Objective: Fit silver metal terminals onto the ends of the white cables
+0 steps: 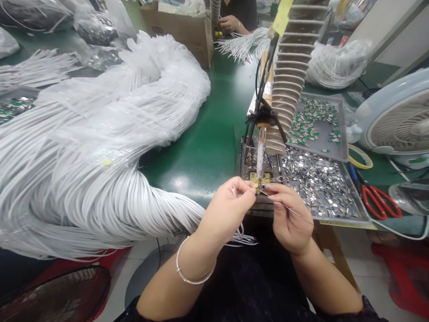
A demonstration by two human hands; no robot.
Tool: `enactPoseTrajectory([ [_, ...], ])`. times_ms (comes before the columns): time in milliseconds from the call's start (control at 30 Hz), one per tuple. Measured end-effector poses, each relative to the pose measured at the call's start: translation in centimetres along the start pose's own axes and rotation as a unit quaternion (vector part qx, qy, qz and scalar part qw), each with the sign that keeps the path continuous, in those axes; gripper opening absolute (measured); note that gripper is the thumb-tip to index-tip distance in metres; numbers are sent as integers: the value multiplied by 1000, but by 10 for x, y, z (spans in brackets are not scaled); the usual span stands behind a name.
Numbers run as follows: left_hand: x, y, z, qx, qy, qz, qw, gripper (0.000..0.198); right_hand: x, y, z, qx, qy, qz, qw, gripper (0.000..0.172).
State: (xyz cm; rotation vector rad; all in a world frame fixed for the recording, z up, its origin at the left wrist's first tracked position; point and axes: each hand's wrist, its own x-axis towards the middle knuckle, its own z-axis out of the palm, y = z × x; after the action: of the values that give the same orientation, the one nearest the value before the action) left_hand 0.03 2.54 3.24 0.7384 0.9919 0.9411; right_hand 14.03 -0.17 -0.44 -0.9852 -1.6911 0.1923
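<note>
Below the tip of a soldering iron (260, 158) fixed pointing down, my two hands meet over a small dark work stand (246, 174). My left hand (231, 208) is closed in a pinch on the end of a white cable (240, 230). Thin solder wire (298, 215) runs through the pinched fingers of my right hand (291, 217), its end close to the iron tip. Whatever small part sits between the fingertips is too small to make out. A large bundle of white cables (161, 203) lies left of my left hand.
Right of the stand, a tray (363, 212) holds many metal connector shells; another tray (345, 150) overlaps it with green-board connectors. Red-handled pliers (380, 201), a tape roll (360, 156) and a fan (402, 118) stand further right. A ribbed hose (295, 67) hangs above. Another person's hand (230, 23) shows behind a cardboard box (181, 33).
</note>
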Motion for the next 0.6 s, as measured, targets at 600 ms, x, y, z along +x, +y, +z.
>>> enactPoseTrajectory([
  [600, -2, 3, 0, 0, 1, 11, 1000, 19, 2, -2, 2, -24, 8, -10, 1000, 23],
])
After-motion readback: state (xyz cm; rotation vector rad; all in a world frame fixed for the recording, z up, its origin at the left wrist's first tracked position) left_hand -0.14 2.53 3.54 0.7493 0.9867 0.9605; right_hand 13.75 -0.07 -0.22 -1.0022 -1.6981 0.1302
